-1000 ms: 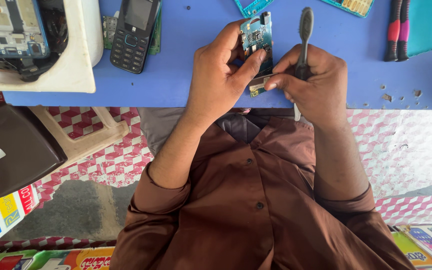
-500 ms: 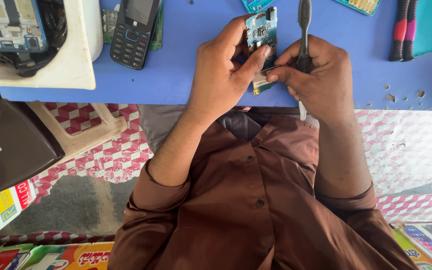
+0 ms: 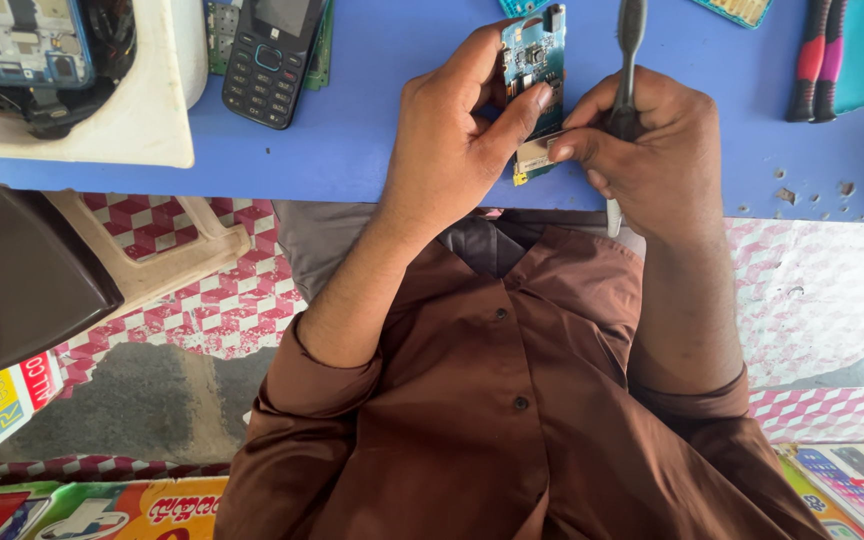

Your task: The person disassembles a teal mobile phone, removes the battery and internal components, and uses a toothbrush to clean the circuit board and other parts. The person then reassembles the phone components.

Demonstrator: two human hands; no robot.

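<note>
Seen from above, the person's left hand (image 3: 452,150) pinched a small blue-green circuit board (image 3: 532,60) over the blue surface (image 3: 372,120), fingers closed on its edges. The board's long axis ran from twelve to six o'clock. The right hand (image 3: 652,150), at three o'clock from the board and touching its lower end, was curled shut around a grey brush handle (image 3: 630,40), which pointed to twelve.

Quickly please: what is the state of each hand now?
Left hand: closed, holding the circuit board.
Right hand: closed, holding the grey tool.
</note>
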